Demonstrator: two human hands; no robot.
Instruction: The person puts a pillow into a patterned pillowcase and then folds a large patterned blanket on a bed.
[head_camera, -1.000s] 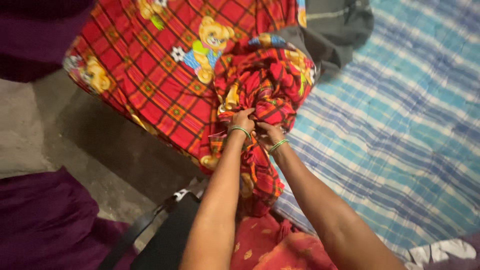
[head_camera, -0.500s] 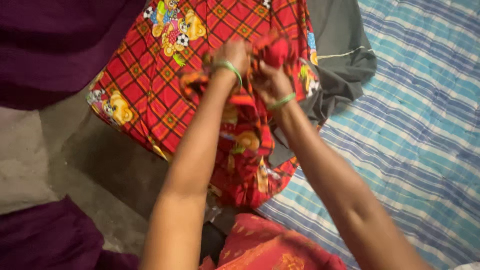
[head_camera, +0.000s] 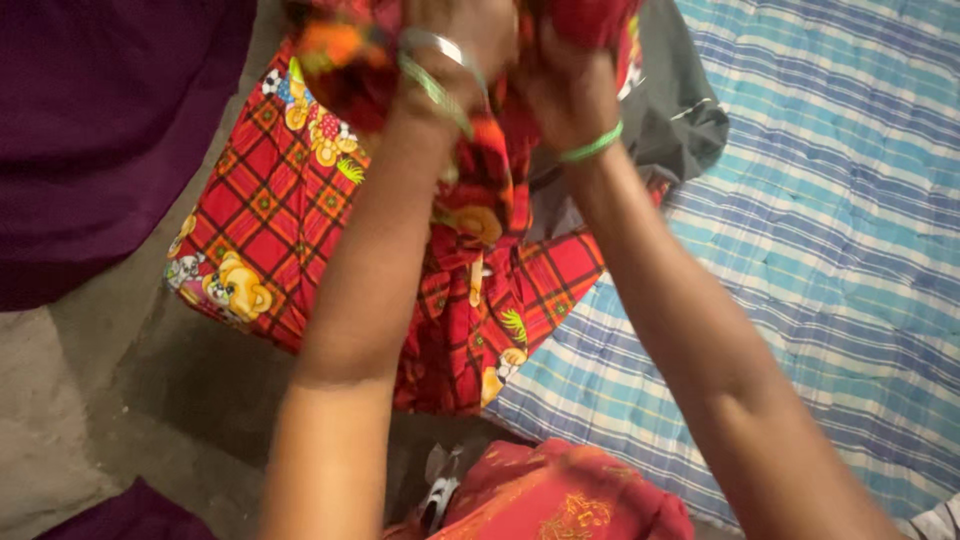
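Both hands raised close to the camera, side by side, near the top edge of the view. Left hand (head_camera: 455, 45) and right hand (head_camera: 565, 75) are each clenched on a bunched part of the red checked cloth (head_camera: 480, 290) with bear prints; fingers closed tight into the fabric, fingertips partly cut off by the frame. Green bangles on both wrists. Cloth hangs down from the fists between the forearms, its lower end reaching the near-left corner of the blue striped mattress (head_camera: 820, 240). Rest of the cloth lies spread flat over the mattress's left edge. Grey garment (head_camera: 680, 110) crumpled just behind the right hand, on the mattress. Purple fabric (head_camera: 100, 130) at far left, bare concrete floor (head_camera: 60, 420) below it.
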